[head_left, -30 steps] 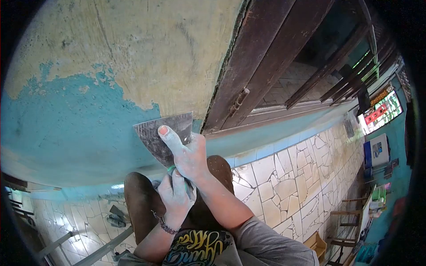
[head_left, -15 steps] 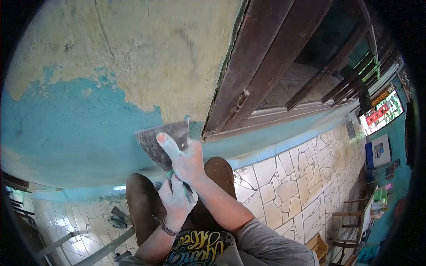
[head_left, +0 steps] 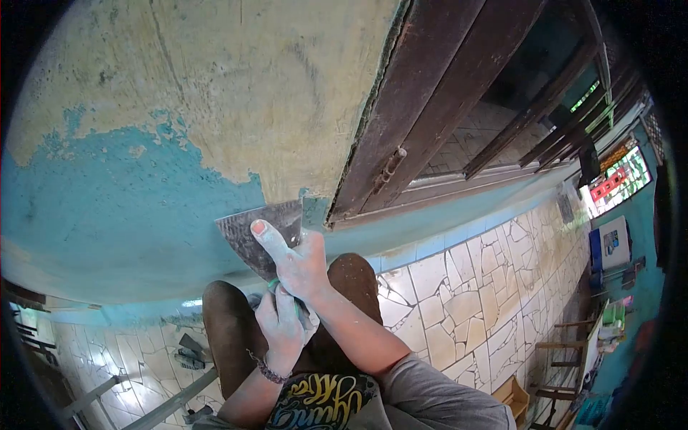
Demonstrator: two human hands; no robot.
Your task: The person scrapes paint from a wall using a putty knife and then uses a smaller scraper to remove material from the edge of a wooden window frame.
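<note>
A wide metal scraper (head_left: 251, 240) has its blade edge against the wall, where blue paint (head_left: 143, 215) borders bare yellowish plaster (head_left: 287, 93). My right hand (head_left: 302, 266) is closed around the scraper near the base of the blade, with the thumb lying along the blade's face. Lower down, my left hand (head_left: 281, 326), a bracelet at its wrist, wraps the handle, most of which is hidden by the fingers. Whitish dust coats both hands.
A dark wooden window frame (head_left: 423, 93) with a bolt (head_left: 389, 170) stands right of the scraper. Below lies a floor of irregular tiles (head_left: 459, 308). Metal rails (head_left: 172, 398) and another flat tool (head_left: 192, 344) are at lower left; a wooden table (head_left: 584, 351) is at far right.
The scraper and both hands have shifted very slightly left along the wall. My grip looks the same.
</note>
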